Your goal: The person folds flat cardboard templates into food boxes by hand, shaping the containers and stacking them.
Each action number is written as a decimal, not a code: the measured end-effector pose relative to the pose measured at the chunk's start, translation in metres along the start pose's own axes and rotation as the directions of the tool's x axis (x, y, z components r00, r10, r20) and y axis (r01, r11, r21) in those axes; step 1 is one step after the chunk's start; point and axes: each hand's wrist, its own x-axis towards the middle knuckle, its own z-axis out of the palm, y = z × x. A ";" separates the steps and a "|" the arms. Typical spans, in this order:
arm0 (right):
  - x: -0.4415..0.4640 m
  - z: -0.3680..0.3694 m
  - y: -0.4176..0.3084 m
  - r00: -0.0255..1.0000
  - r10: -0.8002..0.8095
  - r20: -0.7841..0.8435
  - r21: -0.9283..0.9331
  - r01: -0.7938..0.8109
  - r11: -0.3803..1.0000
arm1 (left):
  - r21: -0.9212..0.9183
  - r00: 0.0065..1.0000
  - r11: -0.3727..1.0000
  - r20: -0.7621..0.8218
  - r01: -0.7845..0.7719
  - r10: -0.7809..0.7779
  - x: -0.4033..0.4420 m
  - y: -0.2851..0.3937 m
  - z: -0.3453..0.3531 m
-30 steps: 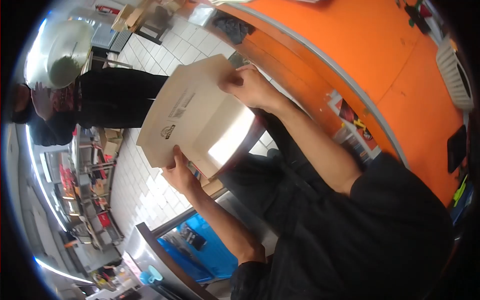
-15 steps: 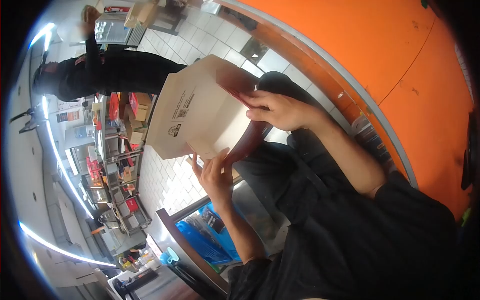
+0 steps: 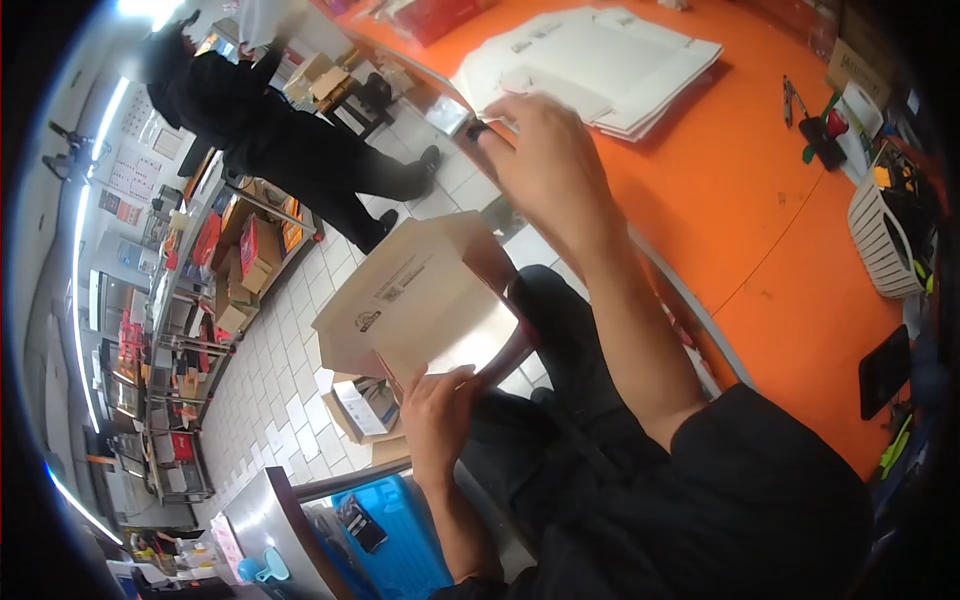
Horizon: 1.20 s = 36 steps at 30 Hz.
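A part-folded cardboard pizza box point(image 3: 415, 290) rests over my lap, its lid raised. The pale inside carries dark print and a logo, and the outer side looks reddish brown. My left hand point(image 3: 437, 415) grips the box's near left corner, fingers over the side wall. My right hand point(image 3: 548, 165) is raised off the box, fingers loosely curved and apart, with no object visible in them. It is nearest to a stack of flat white cardboard blanks point(image 3: 640, 75) on the orange table point(image 3: 720, 220); whether it touches them I cannot tell.
A person in black point(image 3: 290, 140) stands beyond the box. On the table's right side are a white basket point(image 3: 880, 240), a black phone point(image 3: 886, 372) and small tools. An opened carton point(image 3: 365, 410) sits below, near a blue container point(image 3: 400, 535). Shelves point(image 3: 230, 260) line the left.
My right hand has let go of the box and moved up toward the stack of blanks. My left hand stays on the box. The view has turned toward the table.
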 end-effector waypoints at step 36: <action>0.118 -0.018 0.077 0.663 0.002 -0.749 -0.153 -0.177 0.972 | -0.615 0.989 0.774 -0.105 -0.149 0.107 -0.048 -0.019 -0.044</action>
